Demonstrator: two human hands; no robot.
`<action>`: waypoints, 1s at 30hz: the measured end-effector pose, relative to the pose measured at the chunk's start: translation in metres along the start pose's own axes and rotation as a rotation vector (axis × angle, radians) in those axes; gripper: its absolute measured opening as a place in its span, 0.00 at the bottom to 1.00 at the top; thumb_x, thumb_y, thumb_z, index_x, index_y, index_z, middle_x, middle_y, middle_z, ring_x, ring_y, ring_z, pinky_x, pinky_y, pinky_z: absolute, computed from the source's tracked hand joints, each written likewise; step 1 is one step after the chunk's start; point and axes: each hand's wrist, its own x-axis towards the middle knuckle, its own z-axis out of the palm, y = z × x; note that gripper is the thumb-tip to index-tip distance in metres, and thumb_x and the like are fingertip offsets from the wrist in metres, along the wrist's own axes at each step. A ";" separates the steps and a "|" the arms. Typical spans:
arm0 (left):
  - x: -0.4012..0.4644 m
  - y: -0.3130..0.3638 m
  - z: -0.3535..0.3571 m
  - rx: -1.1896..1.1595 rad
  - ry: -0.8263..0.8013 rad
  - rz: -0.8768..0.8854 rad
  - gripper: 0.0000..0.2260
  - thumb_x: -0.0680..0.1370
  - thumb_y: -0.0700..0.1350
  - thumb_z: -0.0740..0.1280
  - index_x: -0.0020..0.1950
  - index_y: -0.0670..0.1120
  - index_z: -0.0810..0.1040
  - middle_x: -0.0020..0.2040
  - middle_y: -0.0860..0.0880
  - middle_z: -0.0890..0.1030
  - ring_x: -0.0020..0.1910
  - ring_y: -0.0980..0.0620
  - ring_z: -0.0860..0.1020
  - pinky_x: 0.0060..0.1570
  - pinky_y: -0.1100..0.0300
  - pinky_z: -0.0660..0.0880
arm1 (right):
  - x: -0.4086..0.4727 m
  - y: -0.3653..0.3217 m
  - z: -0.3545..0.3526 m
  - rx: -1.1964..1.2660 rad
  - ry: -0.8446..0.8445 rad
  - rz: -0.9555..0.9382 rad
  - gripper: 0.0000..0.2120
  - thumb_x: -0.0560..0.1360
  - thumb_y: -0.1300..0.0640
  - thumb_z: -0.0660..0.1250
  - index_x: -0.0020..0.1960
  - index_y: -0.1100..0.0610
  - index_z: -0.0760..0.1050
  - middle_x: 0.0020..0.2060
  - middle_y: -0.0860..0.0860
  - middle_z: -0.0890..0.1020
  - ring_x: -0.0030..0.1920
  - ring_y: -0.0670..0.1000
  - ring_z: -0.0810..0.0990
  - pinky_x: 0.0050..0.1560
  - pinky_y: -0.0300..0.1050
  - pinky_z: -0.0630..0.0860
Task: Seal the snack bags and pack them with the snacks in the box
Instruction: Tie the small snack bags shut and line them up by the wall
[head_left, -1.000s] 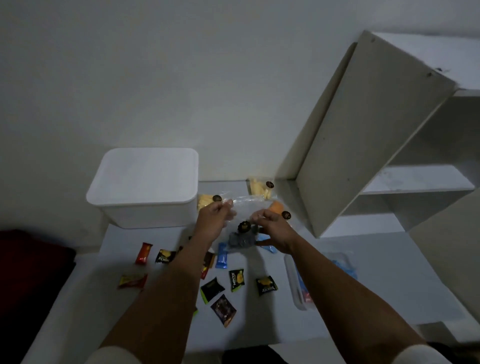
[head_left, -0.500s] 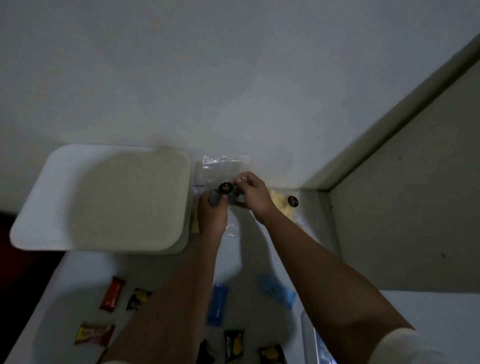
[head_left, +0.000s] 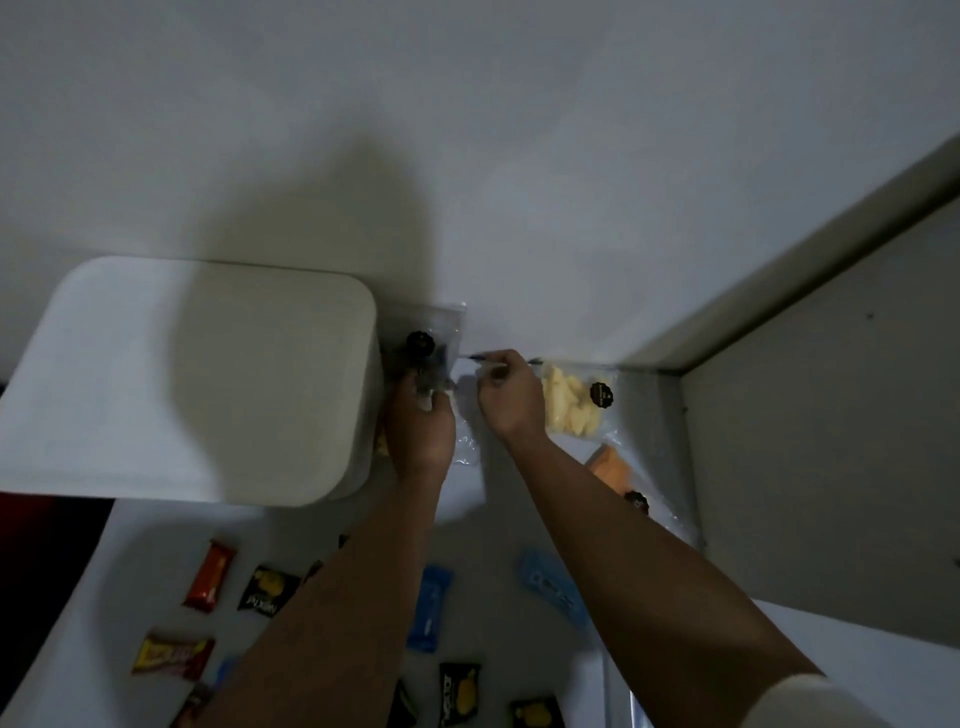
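My left hand (head_left: 422, 423) grips the bottom of a clear snack bag (head_left: 434, 338) that holds dark pieces and carries a black round sticker. It holds the bag upright beside the white lidded box (head_left: 208, 379). My right hand (head_left: 508, 397) has its fingers curled and pinches a thin dark strip (head_left: 475, 357) close to the wall. I cannot tell what that strip belongs to. A clear bag of yellow chips (head_left: 569, 408) lies just right of that hand. Nearer me lies a bag with orange snacks (head_left: 609, 466).
Small wrapped snacks lie on the white table: a red bar (head_left: 210, 582), a black-yellow pack (head_left: 267, 597), two blue packs (head_left: 428, 616) (head_left: 553, 592), a red-yellow bar (head_left: 171, 657), and more black packs (head_left: 460, 693). A white shelf unit's side (head_left: 831, 415) stands at the right.
The view has moved closer to the wall. My right hand let go of the dark bag and shifted right toward the yellow bag. My left hand alone holds the dark bag by the box.
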 end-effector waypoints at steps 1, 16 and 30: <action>-0.014 0.003 -0.006 0.101 0.021 0.039 0.19 0.75 0.51 0.62 0.65 0.52 0.77 0.62 0.44 0.81 0.60 0.40 0.80 0.56 0.49 0.79 | -0.006 0.005 -0.004 -0.057 -0.008 0.043 0.12 0.78 0.59 0.63 0.61 0.55 0.78 0.53 0.52 0.85 0.50 0.51 0.83 0.50 0.41 0.76; -0.061 -0.035 -0.027 0.236 -0.199 0.184 0.15 0.76 0.45 0.67 0.61 0.49 0.81 0.61 0.48 0.80 0.60 0.46 0.78 0.59 0.52 0.77 | -0.072 0.052 -0.004 0.259 -0.032 0.276 0.10 0.71 0.62 0.74 0.36 0.51 0.77 0.36 0.48 0.82 0.41 0.50 0.81 0.50 0.53 0.81; -0.145 -0.008 -0.114 -0.342 -0.493 -0.125 0.15 0.78 0.52 0.72 0.49 0.39 0.81 0.49 0.39 0.86 0.50 0.43 0.85 0.51 0.46 0.84 | -0.200 0.014 -0.049 0.228 -0.156 -0.150 0.07 0.72 0.58 0.74 0.49 0.54 0.86 0.39 0.50 0.87 0.41 0.52 0.85 0.46 0.53 0.82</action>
